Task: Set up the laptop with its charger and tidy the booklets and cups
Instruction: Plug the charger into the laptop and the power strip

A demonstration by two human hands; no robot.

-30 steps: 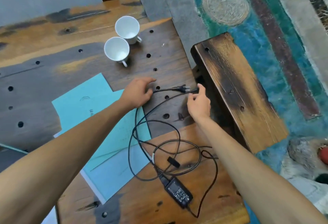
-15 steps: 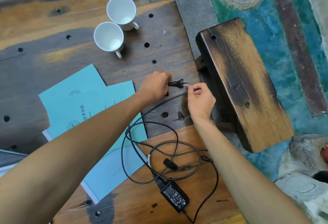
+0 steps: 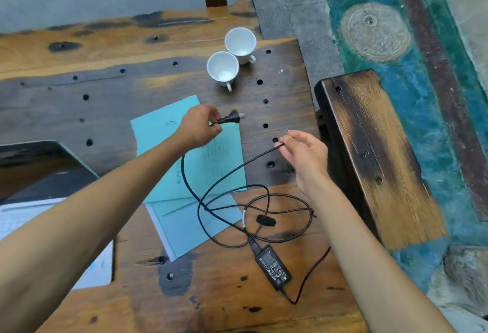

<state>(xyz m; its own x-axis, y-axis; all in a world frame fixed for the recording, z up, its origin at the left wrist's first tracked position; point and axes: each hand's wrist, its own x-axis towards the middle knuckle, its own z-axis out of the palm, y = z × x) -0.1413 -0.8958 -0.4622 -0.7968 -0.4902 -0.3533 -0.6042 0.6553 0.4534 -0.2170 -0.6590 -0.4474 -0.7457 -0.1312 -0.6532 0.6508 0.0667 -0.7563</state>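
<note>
Charger cable lifted at both ends above centre frame; slack loops left lying on the counter at lower centre, joined to the adapter brick. Mains plug is pinched by the left hand, prongs toward the right of frame. Thin laptop-side lead is pinched between fingertips of the right hand, remaining fingers spread loose.

Step in hand, as judged: separating the two ends so the cord can be run out. Loops cross each other near the strap; the ends are best drawn apart slowly, with the crossings watched, so no knot is tightened and the brick is not dragged.

Booklets lie under the cord at centre left; a snagged corner could be pulled along. Cups stand touching, upper centre, just above the plug, to be kept clear of a swinging cord. Laptop is partly seen at left edge.

Counter edge falls away just right of the right hand, bench beyond. Open wood is available upper left.
</note>
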